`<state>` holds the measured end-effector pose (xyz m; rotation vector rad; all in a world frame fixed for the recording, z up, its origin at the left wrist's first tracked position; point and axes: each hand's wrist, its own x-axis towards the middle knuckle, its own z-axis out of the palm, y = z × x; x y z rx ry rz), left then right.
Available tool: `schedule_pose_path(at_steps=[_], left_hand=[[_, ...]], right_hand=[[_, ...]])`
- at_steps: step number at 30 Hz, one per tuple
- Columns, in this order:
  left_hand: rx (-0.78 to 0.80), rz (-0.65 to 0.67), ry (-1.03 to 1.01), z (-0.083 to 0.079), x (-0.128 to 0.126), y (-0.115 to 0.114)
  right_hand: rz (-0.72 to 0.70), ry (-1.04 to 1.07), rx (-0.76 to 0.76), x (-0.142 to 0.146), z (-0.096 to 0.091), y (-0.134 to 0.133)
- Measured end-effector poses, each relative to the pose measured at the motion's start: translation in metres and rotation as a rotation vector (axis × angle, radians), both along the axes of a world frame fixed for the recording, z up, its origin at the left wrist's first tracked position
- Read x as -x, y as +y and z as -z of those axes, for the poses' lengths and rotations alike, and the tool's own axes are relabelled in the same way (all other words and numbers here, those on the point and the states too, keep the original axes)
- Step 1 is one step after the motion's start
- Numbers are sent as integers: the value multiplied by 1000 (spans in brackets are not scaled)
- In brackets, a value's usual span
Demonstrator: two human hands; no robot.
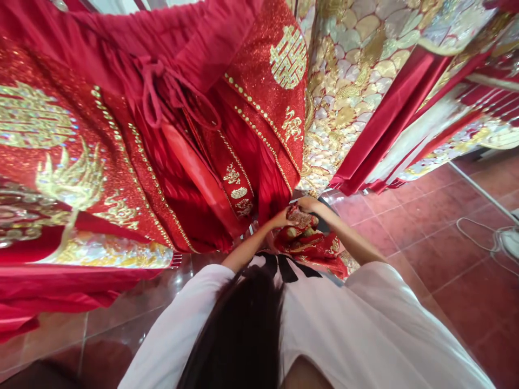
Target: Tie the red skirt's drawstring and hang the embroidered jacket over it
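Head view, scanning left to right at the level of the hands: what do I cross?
Red gold-embroidered hanging robe → left hand → bundled red embroidered cloth → right hand → red floor tiles → white cable.

Glossy red floor tiles (430,254); white cable (478,237).

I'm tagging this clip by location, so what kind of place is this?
Probably a bridal wear shop or costume workroom. Red gowns with gold embroidery hang in a row beside a gold-scaled robe, over a tiled floor. Both hands, left and right, hold a bundle of red cloth.
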<state>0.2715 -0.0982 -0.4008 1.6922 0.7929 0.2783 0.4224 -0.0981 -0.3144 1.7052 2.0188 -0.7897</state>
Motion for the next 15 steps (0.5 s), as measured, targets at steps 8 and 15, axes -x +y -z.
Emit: schedule_pose_path(at_steps=[8, 15], left_hand=[[-71, 5, -150, -117, 82, -1], [60, -231, -396, -230, 171, -50]], right_hand=[[-291, 187, -240, 11, -150, -32], [-654, 732, 280, 60, -206, 11]])
